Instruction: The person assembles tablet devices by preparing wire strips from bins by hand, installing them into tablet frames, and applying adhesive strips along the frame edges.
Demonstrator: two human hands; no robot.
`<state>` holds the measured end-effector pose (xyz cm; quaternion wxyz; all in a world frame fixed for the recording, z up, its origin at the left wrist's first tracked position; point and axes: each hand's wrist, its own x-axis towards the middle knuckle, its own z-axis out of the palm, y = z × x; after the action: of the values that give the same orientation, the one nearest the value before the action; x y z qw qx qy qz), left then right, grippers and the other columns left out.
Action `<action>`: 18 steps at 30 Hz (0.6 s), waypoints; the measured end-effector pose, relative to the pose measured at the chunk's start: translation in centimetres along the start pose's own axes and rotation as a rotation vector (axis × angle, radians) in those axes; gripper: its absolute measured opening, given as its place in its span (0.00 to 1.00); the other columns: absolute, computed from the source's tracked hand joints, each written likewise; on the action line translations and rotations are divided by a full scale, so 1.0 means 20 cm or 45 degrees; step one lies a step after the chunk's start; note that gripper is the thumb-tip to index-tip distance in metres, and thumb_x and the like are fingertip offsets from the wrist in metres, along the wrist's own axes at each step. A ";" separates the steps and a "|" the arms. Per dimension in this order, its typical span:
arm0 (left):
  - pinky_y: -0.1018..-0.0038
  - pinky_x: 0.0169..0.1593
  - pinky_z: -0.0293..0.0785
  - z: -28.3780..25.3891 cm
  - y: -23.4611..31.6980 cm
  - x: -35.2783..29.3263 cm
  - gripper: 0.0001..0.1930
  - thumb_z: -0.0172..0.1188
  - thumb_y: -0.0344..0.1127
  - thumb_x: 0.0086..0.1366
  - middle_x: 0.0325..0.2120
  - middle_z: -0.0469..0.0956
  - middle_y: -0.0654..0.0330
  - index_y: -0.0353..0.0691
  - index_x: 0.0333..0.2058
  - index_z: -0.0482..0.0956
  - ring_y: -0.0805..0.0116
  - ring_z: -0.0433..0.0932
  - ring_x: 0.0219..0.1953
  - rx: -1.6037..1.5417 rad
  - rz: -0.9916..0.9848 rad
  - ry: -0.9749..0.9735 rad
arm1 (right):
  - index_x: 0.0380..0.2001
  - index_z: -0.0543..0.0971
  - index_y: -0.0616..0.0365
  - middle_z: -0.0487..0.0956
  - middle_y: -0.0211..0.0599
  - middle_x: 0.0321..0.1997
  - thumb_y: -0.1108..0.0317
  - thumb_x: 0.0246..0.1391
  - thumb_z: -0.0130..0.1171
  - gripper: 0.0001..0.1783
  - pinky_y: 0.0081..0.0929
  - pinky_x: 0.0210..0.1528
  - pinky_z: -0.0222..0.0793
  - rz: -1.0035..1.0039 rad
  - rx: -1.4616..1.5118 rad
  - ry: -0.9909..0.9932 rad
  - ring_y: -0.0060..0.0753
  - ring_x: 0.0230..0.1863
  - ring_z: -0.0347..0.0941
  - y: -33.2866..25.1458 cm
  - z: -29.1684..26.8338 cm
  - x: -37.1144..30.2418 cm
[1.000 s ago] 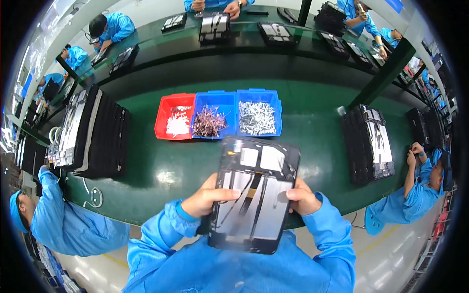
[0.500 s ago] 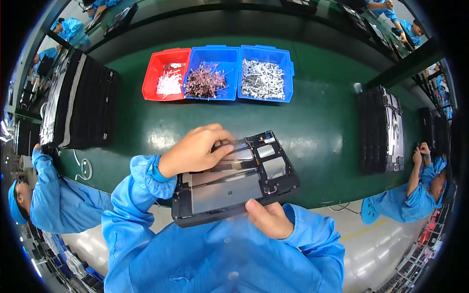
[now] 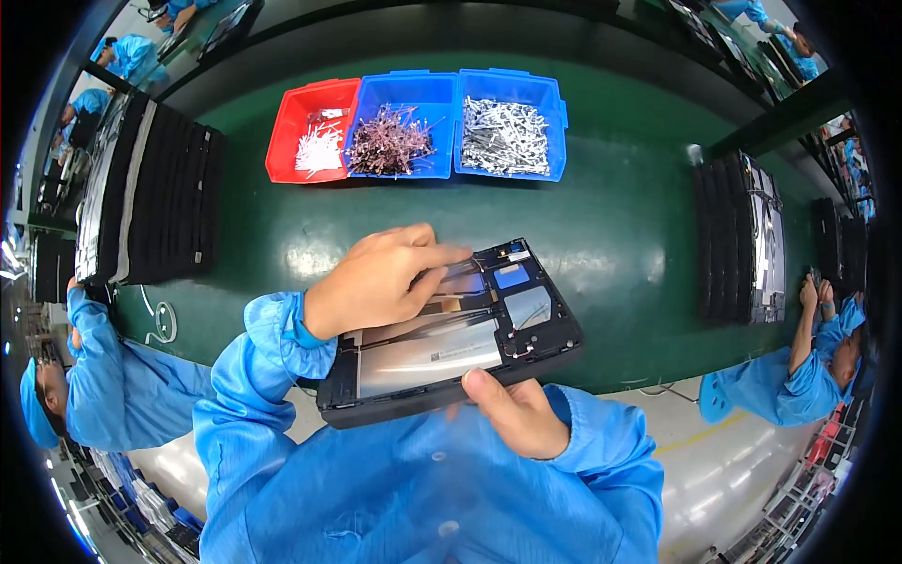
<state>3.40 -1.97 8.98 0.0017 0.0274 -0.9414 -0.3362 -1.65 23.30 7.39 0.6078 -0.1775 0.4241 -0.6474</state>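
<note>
One black open-backed device [image 3: 430, 357], at near edge of green table [image 3: 611, 221] | right hand [image 3: 522, 415]: gripping its near side | left hand [image 3: 374, 282]: bent fingers over far side, can't tell if gripping

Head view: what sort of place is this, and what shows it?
Probably an electronics workshop: a black device, its inside exposed; a red bin of small parts; co-workers in blue.

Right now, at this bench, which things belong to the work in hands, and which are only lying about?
Belonging:
open black device, held by right hand, left hand over it
probably red bin, middle blue bin, right blue bin
probably left stack, right stack

Seemingly just lying about:
coiled white cable
blue stool, off the bench
</note>
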 end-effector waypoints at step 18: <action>0.59 0.46 0.80 0.19 0.08 -0.36 0.47 0.80 0.52 0.49 0.43 0.76 0.46 0.28 0.61 0.71 0.46 0.81 0.40 0.017 0.078 -0.164 | 0.73 0.56 0.67 0.73 0.47 0.67 0.76 0.70 0.48 0.31 0.32 0.70 0.62 -0.164 -0.287 0.756 0.34 0.67 0.70 -0.14 -0.39 -0.13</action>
<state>10.40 2.16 7.16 -0.0490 -0.0230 -0.9422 -0.3308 -8.73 28.10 5.77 0.3918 -0.0735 0.6397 -0.6572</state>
